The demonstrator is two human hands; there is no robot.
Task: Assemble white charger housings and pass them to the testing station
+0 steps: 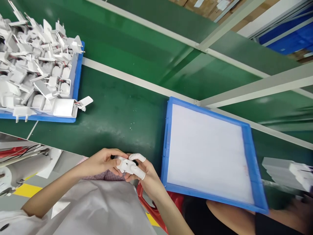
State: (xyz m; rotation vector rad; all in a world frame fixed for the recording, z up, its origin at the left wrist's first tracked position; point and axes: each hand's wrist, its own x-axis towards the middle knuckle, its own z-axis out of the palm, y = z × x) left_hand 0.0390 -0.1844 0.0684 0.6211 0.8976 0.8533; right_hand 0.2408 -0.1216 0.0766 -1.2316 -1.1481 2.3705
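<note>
A green workbench (117, 107) filled most of the view, crossed by pale metal strips. Toward the right stood a blue tray (256, 169), its floor a plain white surface, its near edge reaching past the bench front. At the far left a second blue tray (49, 118) carried a dense heap of white plug housings (29, 71), many with pins standing up and some showing thin red wires; one flap (85, 101) jutted out past its corner. Right of the nearer tray, blurred white parts (281, 173) lay near a co-worker's arm (230, 212). At the bench's front edge, between the two trays, the person's left hand (110, 161) and right hand (145, 169) met in front of the apron. Both were closed, fingers and thumbs pinching one small white piece (126, 165) from either side, the left at one end and the right at the other. White fingertip covers (137, 157) sheathed two digits of the right hand. Tiny white specks (130, 126) dotted the bench just beyond.
</note>
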